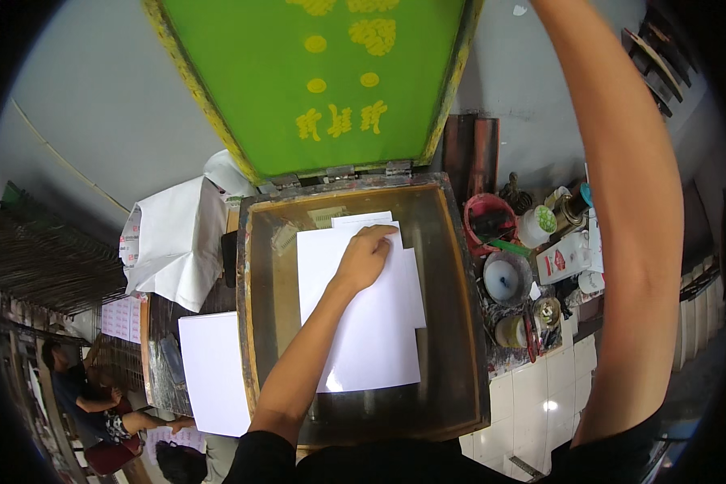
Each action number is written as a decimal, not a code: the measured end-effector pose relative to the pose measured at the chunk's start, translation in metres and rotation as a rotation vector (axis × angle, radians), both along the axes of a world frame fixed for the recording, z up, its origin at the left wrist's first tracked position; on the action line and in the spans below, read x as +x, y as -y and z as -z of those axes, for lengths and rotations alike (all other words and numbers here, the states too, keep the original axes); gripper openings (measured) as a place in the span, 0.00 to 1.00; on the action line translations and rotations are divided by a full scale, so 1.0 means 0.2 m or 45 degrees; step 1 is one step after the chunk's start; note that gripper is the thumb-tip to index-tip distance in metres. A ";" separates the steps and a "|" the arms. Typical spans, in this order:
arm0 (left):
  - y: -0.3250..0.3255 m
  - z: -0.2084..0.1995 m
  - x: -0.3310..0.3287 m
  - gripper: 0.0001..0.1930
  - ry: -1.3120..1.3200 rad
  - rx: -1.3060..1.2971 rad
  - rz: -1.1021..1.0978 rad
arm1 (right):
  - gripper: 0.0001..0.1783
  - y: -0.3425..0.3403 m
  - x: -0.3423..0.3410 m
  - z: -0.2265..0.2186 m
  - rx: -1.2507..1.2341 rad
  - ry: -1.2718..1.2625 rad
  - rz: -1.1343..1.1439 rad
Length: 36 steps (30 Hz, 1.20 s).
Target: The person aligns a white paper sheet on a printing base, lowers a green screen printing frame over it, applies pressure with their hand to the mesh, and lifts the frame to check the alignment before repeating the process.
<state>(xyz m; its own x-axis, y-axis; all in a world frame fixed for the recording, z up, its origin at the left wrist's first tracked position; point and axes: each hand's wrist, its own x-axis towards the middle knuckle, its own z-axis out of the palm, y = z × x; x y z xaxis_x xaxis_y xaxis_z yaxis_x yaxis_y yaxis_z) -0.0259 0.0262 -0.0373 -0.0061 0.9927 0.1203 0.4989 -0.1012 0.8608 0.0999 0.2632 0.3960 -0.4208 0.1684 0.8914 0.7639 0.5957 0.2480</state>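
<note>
My left hand rests on a white sheet of paper, near its top right corner. Its fingers lie outstretched on the sheet and grip nothing. Other white sheets stick out from under this one at the top and right side. They lie on a dark board with a wooden frame. Behind it stands a raised green printing screen with yellow marks, hinged at the board's far edge. My right forearm reaches up past the top edge of the picture, so that hand is out of sight.
A stack of white paper lies left of the board, below a white sack. To the right are a red basin, a pot of pale liquid and several jars and cans. At the far left sits another person.
</note>
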 end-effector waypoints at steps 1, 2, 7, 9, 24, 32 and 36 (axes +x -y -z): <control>0.04 -0.03 -0.04 0.16 0.099 0.003 -0.059 | 0.41 0.01 -0.05 -0.03 -0.395 0.053 -0.027; 0.10 -0.07 -0.10 0.16 0.201 0.009 -0.111 | 0.38 0.03 -0.06 -0.05 -0.443 0.051 0.039; 0.44 -0.42 -0.23 0.18 0.591 0.148 -0.285 | 0.33 0.57 0.23 0.01 0.026 0.023 -0.153; 0.72 -0.52 -0.49 0.20 0.537 0.295 -0.485 | 0.33 0.77 0.23 0.18 0.027 -0.040 -0.344; 1.64 -0.41 -0.80 0.17 0.220 0.136 -0.814 | 0.30 2.31 0.78 1.91 -1.387 0.642 -0.372; 1.66 -0.33 -0.55 0.18 -0.233 -0.101 -0.695 | 0.34 2.34 0.78 2.14 -1.433 0.589 -0.384; 1.64 -0.31 -0.50 0.19 -0.298 -0.065 -0.607 | 0.34 2.34 0.77 2.15 -1.463 0.592 -0.365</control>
